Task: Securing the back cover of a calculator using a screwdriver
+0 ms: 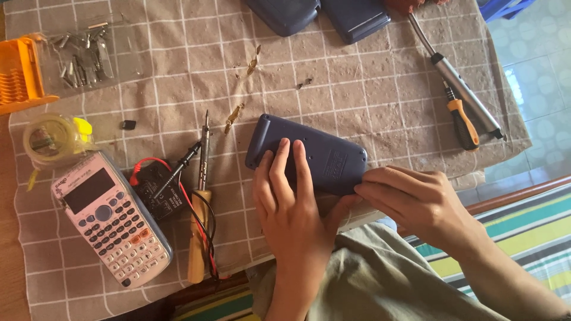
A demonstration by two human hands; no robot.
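Note:
A dark blue calculator [321,151] lies face down on the brown checked cloth [357,83], its back shell up. My left hand [288,208] rests flat on the shell's near left part, three fingers spread over it, thumb under its near edge. My right hand [413,202] pinches the calculator's right near corner with fingertips. Both hands hold the same calculator against the table's near edge.
A pink calculator [113,217] lies at the left, by a black multimeter with probes [163,187], a wooden-handled tool [199,232] and a tape roll [50,139]. An orange case [18,74] and metal bits [83,53] sit far left; screwdrivers [461,98] at right; blue shells [321,15] at the top.

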